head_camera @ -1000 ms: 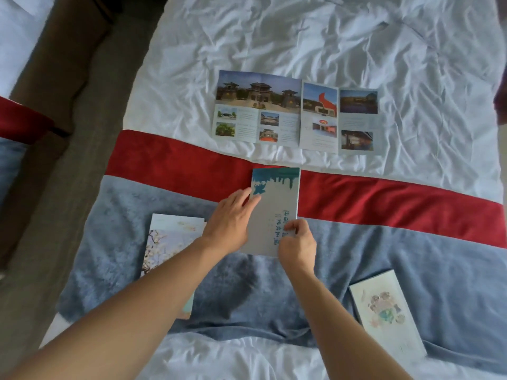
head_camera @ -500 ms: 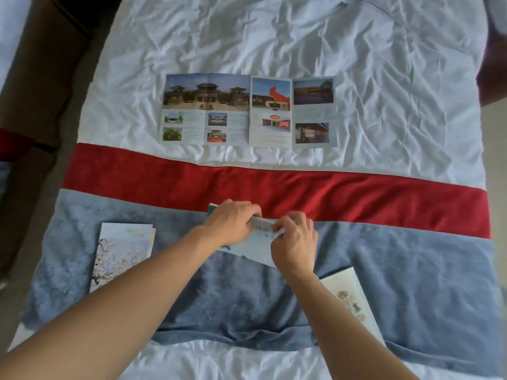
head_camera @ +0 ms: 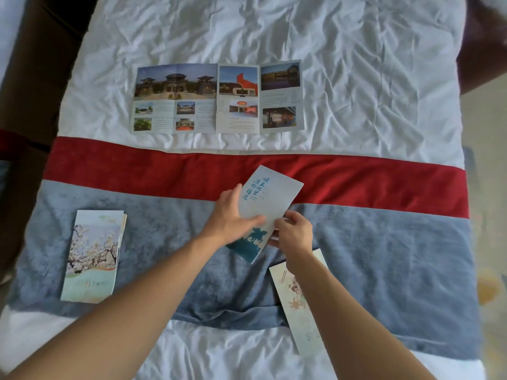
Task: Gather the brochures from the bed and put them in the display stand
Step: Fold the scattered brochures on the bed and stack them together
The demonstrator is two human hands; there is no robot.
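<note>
The left hand (head_camera: 233, 215) holds the blue leaflet (head_camera: 267, 201) along its left edge, thumb laid across the face and fingers behind, so the paper stays flat rather than flopping. The right hand (head_camera: 293, 231) pinches the lower right edge of the same leaflet between thumb and fingers, probably to square its folds or steady it while the left takes the weight. Held by two edges like this, the leaflet tilts with its top corner over the red band (head_camera: 356, 182) of the bed runner and its dark printed foot toward the person, lifted off the grey plush (head_camera: 384, 256) beneath.

Just below the right wrist lies a pale floral leaflet (head_camera: 299, 311), slanted and partly hidden by the forearm, close enough to be picked up next. Well to the left, on the grey plush, a blossom brochure (head_camera: 93, 256) rests as a small stack with several page edges showing at its right side. Farther up, on the white sheet (head_camera: 356, 78) of the bed, a wide brochure (head_camera: 216, 98) lies fully unfolded with its photo panels facing up; it will likely need refolding before it fits any slot.

The display stand is not in view, so I judge the gathering is only beginning: one piece is in hand and three lie on the bed.
</note>
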